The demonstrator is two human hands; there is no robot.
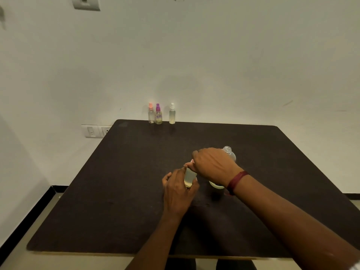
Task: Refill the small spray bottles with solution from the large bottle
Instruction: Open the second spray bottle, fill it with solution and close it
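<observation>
My left hand (178, 191) grips a small clear spray bottle (190, 177) holding pale liquid, tilted, near the middle of the dark table (116, 191). My right hand (213, 166) is closed over the top of that bottle; a bit of pink shows under its fingers. Behind my right hand stands the large clear bottle (229, 152), its neck uncapped, mostly hidden by my wrist. Three small spray bottles stand at the far edge: a pink-topped one (151, 114), a purple-topped one (158, 114) and a white-topped one (172, 114).
The table stands against a white wall with a socket plate (95, 131) at its far left corner. A red thread band (235, 181) circles my right wrist. The floor and a dark skirting show to the left.
</observation>
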